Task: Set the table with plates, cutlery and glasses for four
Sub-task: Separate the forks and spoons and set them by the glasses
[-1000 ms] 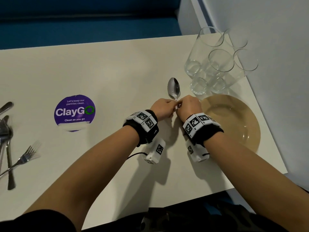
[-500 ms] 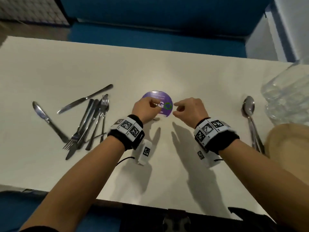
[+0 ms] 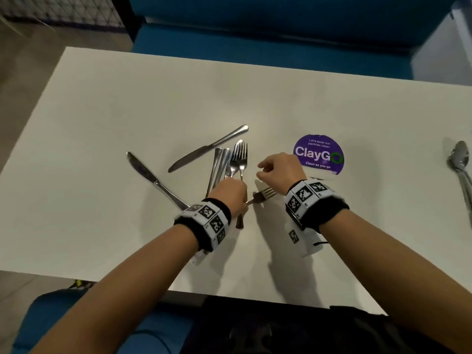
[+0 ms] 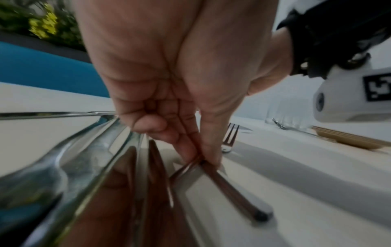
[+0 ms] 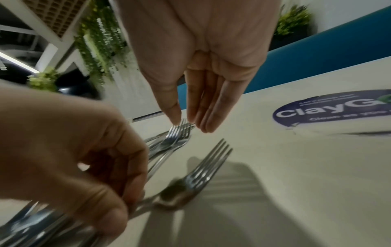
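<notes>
A loose pile of forks (image 3: 238, 159) and handles lies mid-table, with two knives (image 3: 207, 149) (image 3: 150, 178) beside it. My left hand (image 3: 229, 198) sits over the pile's near end and pinches the handle of one fork (image 3: 264, 195) whose tines point right; the pinch shows in the left wrist view (image 4: 203, 160) and the right wrist view (image 5: 190, 183). My right hand (image 3: 275, 169) hovers just right of the pile, fingers straight and empty (image 5: 198, 113), above the fork tines (image 5: 180, 132). A spoon (image 3: 461, 164) lies at the far right edge.
A purple ClayGo sticker (image 3: 318, 154) is stuck on the white table (image 3: 127, 98) right of my hands. A tan plate (image 4: 349, 138) and glasses (image 4: 285, 120) show far right in the left wrist view. Blue bench seating (image 3: 255, 34) runs behind the table.
Both hands moved left from the spoon beside the plate to the cutlery pile. My left hand has taken hold of a fork handle; the right hand stays empty.
</notes>
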